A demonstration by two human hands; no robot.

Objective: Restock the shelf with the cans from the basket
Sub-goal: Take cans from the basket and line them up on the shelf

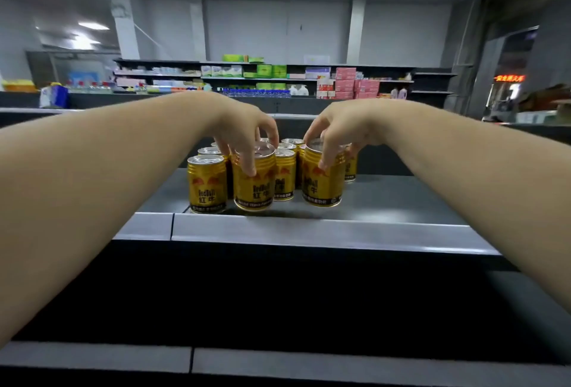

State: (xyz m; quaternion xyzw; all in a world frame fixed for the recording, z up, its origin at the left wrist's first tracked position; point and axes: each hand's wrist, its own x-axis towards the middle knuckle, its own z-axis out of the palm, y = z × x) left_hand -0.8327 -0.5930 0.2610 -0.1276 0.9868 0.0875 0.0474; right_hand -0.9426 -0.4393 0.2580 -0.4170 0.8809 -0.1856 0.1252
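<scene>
Several gold Red Bull cans stand in a cluster on the dark top shelf (386, 201). My left hand (244, 130) grips one gold can (254, 185) from above by its rim, at the front of the cluster. My right hand (336, 130) grips another gold can (323, 184) the same way, to the right. Both held cans hover slightly above the shelf surface. A free can (206, 184) stands at the front left, with more cans (285, 176) behind. The basket is out of view.
The shelf's grey front edge (309, 232) runs across below the cans, with a lower shelf edge (278, 359) near the bottom. Bare shelf surface lies right of the cans. Far shelves (262, 77) with boxed goods and bottles line the back wall.
</scene>
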